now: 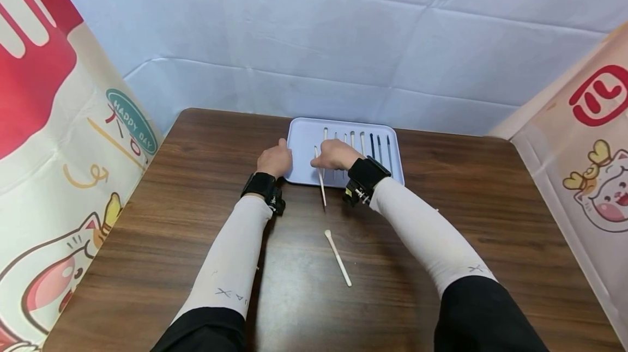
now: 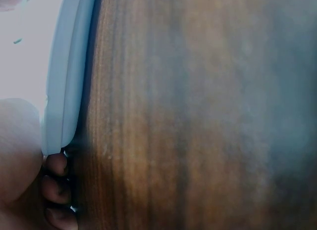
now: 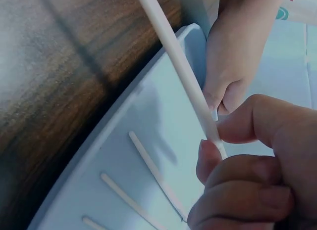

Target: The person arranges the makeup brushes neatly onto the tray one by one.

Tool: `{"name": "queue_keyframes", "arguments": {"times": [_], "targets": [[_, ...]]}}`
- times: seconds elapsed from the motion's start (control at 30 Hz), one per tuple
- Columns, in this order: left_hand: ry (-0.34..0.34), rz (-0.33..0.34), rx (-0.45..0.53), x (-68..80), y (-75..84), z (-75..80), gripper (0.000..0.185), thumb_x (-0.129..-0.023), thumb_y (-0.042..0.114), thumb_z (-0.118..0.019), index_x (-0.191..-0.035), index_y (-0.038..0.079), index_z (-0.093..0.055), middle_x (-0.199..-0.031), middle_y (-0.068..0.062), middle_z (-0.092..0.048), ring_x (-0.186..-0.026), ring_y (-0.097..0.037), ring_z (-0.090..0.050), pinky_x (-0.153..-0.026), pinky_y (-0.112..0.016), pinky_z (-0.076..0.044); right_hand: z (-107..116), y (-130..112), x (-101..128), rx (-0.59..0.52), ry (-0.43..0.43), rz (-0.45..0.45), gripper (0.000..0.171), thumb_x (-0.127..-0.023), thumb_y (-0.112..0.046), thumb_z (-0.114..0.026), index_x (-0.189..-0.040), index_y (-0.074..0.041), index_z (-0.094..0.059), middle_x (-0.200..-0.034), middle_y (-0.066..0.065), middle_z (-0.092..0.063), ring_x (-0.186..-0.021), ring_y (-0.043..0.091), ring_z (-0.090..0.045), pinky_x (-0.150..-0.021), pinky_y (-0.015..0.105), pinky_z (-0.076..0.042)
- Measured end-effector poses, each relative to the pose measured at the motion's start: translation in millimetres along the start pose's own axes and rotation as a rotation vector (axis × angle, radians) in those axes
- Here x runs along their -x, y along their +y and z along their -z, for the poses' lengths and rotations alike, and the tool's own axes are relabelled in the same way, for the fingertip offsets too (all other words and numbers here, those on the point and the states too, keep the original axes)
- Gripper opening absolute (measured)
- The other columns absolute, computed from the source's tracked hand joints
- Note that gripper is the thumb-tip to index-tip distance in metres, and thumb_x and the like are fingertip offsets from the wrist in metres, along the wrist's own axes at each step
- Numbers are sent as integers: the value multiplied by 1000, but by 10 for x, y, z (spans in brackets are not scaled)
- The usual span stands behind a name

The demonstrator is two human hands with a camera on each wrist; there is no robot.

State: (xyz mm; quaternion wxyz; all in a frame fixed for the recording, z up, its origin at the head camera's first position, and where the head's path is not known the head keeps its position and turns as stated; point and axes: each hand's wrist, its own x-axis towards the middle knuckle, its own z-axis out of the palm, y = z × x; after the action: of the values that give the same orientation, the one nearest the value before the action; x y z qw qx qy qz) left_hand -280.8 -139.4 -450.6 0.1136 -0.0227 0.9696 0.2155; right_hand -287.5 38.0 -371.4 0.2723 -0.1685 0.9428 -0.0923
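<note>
A pale lilac tray (image 1: 300,173) lies near the table's far edge with several makeup brushes (image 1: 372,146) side by side in it. My left hand (image 1: 276,159) grips the tray's left side, the thumb over the rim and the other fingers (image 2: 55,188) curled below it. Above the tray's left part, my right hand (image 1: 336,155) pinches a white makeup brush (image 1: 321,188) between thumb and forefinger. Its handle (image 3: 173,52) reaches past the near rim toward me. Another white makeup brush (image 1: 338,258) lies on the table in front of the tray.
The brown wooden table (image 1: 196,188) runs around the tray. Behind it hangs a pale cloth backdrop (image 1: 314,41). Printed cloths stand at the left (image 1: 93,177) and right sides.
</note>
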Motion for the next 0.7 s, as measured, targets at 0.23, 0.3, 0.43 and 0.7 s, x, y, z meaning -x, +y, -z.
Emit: {"name": "queue_keyframes", "arguments": {"times": [0.23,0.3,0.43,0.7], "targets": [[2,8,-8,9,11,12,39,-111,31,-33,-137,3,-41,-105,-19,-63,-87,-33,-59,-79,-45,-48,9,-13,-97,-2,13,-17,37,-98,-34,-57,-69,-14,-47,-64,0,-44,-56,16,-42,-59,31,-38],[4,9,-3,9,12,12,38,-111,31,-33,-136,3,-41,-104,-19,-62,-87,-33,-59,-79,-45,-48,20,-16,-122,-3,18,-31,36,-98,-34,-57,-70,-14,-48,-65,0,-45,-56,16,-43,-58,31,-38],[5,15,3,1,12,9,38,-111,31,-34,-135,3,-42,-103,-19,-62,-87,-33,-59,-79,-45,-48,61,-19,-179,-14,33,-41,35,-98,-35,-58,-71,-13,-50,-68,1,-48,-58,16,-44,-59,31,-39],[4,10,3,-15,1,-13,38,-111,32,-33,-135,3,-41,-105,-19,-62,-88,-34,-59,-81,-46,-48,140,6,-283,-30,39,-80,31,-98,-36,-57,-83,-9,-55,-75,3,-49,-59,15,-43,-57,30,-38]]}}
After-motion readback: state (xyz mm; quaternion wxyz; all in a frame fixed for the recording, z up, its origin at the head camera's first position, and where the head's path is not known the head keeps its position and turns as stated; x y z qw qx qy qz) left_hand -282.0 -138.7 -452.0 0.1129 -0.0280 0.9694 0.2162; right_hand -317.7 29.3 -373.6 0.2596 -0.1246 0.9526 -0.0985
